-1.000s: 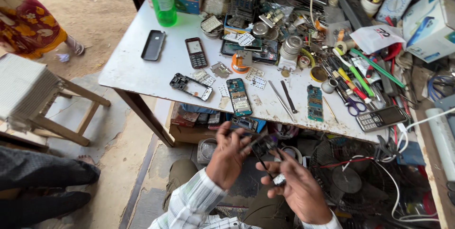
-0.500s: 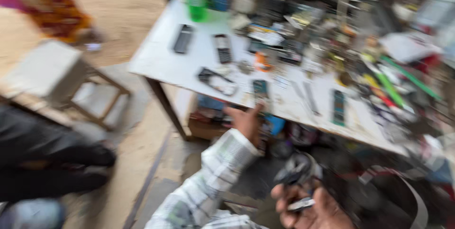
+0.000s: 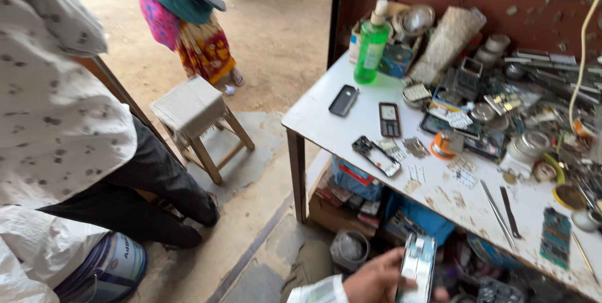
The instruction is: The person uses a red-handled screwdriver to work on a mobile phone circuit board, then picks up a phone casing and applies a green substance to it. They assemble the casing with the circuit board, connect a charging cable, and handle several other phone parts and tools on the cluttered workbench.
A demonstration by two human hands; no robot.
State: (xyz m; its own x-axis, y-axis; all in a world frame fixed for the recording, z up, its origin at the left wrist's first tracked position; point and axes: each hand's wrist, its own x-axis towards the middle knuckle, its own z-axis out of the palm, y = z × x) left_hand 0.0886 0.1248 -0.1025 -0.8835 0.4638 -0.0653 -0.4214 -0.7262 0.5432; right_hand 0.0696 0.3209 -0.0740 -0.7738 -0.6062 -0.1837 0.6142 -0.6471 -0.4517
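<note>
Phone (image 3: 418, 266) now sits pinched upright in my left hand (image 3: 376, 278), low in front of the white table (image 3: 326, 121). A second ago both hands worked together there; right hand has dropped out of view, grip unknown.

The left hand (image 3: 376, 281) is cut off by the bottom edge, its wrist and checked sleeve only partly shown. Its grip hides one long side of the phone (image 3: 418, 267). The right hand is out of view. Right of the grip, the clutter under the table (image 3: 326, 115) stays too dark to tell apart.
</note>
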